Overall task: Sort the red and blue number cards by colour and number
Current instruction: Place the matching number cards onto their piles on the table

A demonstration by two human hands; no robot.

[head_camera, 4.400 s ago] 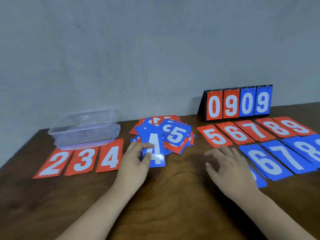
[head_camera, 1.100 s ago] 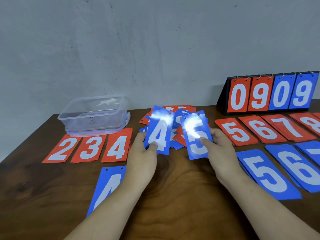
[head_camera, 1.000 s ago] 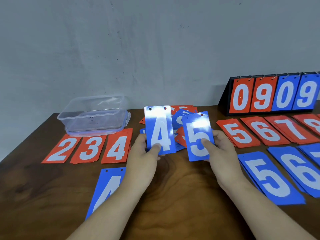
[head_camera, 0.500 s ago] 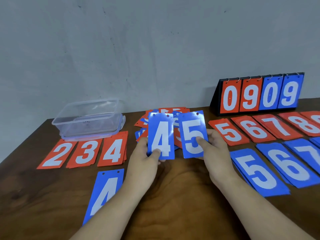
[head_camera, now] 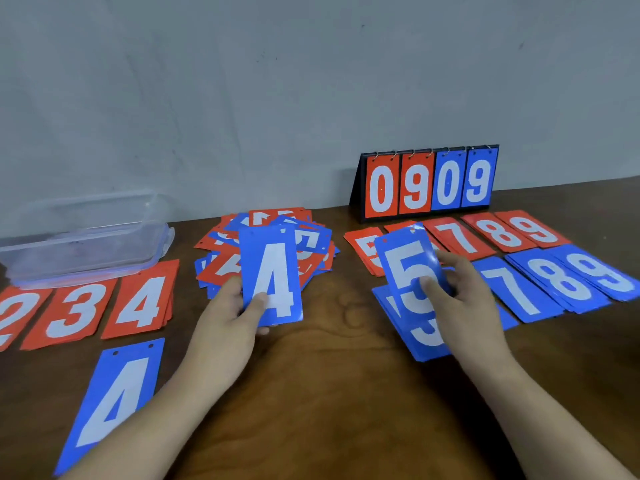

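Observation:
My left hand holds a blue 4 card upright in front of the mixed pile of red and blue cards. My right hand holds a blue 5 card just above the blue 5 stack. Another blue 4 card lies flat at the front left. Red 2, 3 and 4 cards lie in a row on the left. Red 5 to 9 cards and blue 7, 8, 9 cards lie in rows on the right.
A clear plastic box stands at the back left on the dark wooden table. A flip scoreboard showing 0909 stands against the grey wall at the back right.
My right hand has carried the blue 5 card to the right, over the blue 5 stack. My left hand still holds the blue 4 card near the pile.

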